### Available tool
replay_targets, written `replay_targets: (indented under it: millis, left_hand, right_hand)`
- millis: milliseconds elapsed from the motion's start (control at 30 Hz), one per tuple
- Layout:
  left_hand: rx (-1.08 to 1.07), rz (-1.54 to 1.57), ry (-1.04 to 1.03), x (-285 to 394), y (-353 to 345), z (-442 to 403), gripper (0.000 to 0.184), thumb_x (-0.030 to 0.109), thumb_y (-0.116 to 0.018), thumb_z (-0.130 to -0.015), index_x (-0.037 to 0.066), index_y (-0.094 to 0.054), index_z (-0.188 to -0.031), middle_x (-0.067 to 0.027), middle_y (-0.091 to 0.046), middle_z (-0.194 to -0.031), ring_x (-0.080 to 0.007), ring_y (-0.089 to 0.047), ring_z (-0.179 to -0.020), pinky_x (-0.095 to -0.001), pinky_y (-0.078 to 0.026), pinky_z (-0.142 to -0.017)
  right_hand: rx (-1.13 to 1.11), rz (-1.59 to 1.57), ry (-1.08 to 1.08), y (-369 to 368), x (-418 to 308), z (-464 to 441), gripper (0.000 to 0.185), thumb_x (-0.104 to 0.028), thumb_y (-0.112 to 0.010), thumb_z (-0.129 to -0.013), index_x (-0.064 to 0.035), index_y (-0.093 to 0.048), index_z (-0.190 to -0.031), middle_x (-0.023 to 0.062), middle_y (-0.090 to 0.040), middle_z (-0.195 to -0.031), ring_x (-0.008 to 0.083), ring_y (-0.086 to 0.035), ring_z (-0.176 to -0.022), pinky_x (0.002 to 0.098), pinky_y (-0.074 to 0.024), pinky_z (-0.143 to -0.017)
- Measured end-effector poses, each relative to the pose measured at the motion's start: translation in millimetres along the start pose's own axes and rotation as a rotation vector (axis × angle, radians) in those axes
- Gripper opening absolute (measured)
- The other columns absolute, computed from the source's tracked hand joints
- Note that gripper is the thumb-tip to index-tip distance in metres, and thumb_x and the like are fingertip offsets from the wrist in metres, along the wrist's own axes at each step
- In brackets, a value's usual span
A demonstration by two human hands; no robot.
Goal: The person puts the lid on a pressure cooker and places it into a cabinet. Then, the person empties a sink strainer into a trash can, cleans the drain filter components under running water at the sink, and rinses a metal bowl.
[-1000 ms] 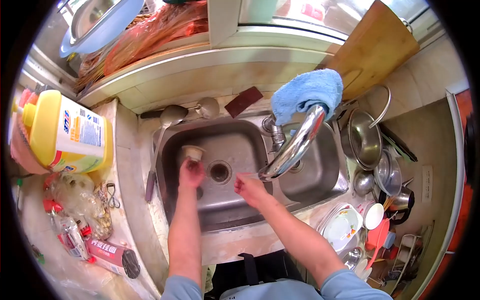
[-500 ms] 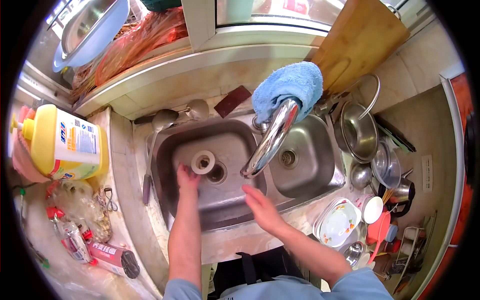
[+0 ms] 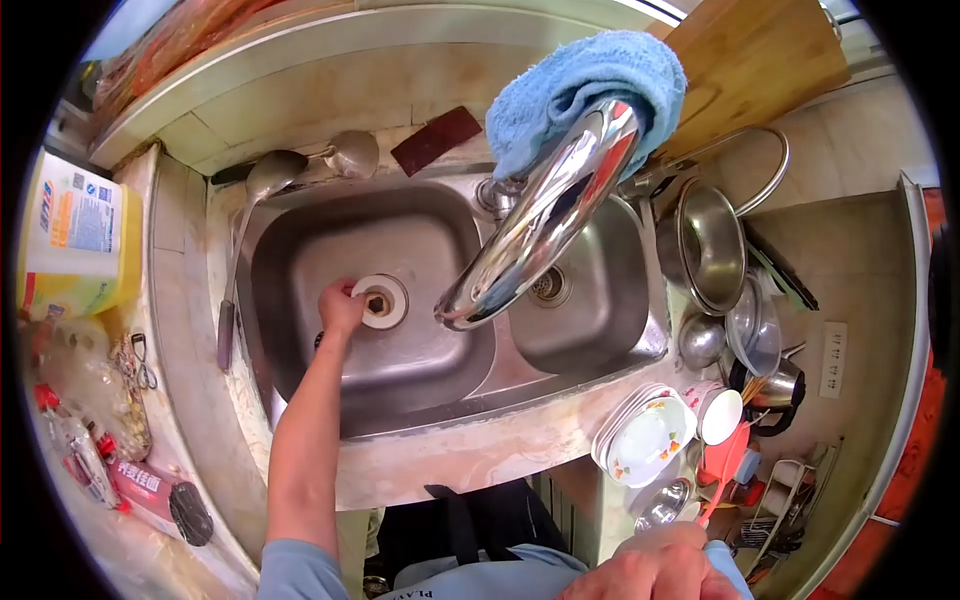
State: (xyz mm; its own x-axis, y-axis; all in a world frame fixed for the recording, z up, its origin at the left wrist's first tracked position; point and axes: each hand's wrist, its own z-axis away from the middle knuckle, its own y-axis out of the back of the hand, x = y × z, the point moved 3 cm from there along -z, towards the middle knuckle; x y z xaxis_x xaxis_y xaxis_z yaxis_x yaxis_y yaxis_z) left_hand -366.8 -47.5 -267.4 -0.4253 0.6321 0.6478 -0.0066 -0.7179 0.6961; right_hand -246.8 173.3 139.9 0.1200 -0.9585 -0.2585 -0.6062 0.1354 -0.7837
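My left hand (image 3: 342, 307) reaches into the large left basin of the steel sink (image 3: 330, 370). Its fingers pinch the edge of a round white ring-shaped piece (image 3: 398, 300) with a dark brownish centre, which sits over the basin's drain. Low at the front, close to the camera, my right hand (image 3: 655, 570) is raised, its fingers curled in. The bottom of the view cuts it off, so whether it holds anything is hidden. Between the basins arches a chrome tap (image 3: 545, 220) with a blue cloth (image 3: 580, 90) draped over its base.
Left of the sink lies a ladle (image 3: 272, 175), with a yellow jug (image 3: 80, 235) beyond. Stacked white dishes (image 3: 650, 440), a cup (image 3: 720, 415) and steel bowls (image 3: 715, 245) crowd the right side. A wooden board (image 3: 755, 60) leans behind.
My left hand has brought the white ring over the drain. My right hand has left the sink's front and come up near the camera. The view has shifted closer.
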Motion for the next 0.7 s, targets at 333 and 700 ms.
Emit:
replay_targets:
  millis: [333,700]
  left_hand:
    - [0.308,0.9,0.524,-42,38,-35,0.035,0.002,-0.063,-0.082,0.001,-0.051,-0.115,-0.0095,-0.058,-0.107,-0.022,-0.06,-0.092,-0.0381,-0.056,-0.071]
    - [0.403,1.108,0.512,-60,3,4,0.031,0.02,-0.059,-0.086,0.013,-0.052,-0.116,0.0012,-0.056,-0.09,-0.0118,-0.053,-0.08,-0.0289,-0.044,-0.067]
  right_hand:
    - [0.615,0.57,-0.637,57,-13,24,0.042,-0.023,-0.04,-0.097,0.0094,-0.049,-0.121,0.0189,-0.053,-0.122,0.0276,-0.051,-0.116,0.0384,-0.0406,-0.097]
    - [1.107,0.66,-0.817,144,13,119,0.025,-0.018,-0.05,-0.093,-0.0023,-0.055,-0.111,0.008,-0.06,-0.103,0.017,-0.06,-0.098,0.0314,-0.0474,-0.084]
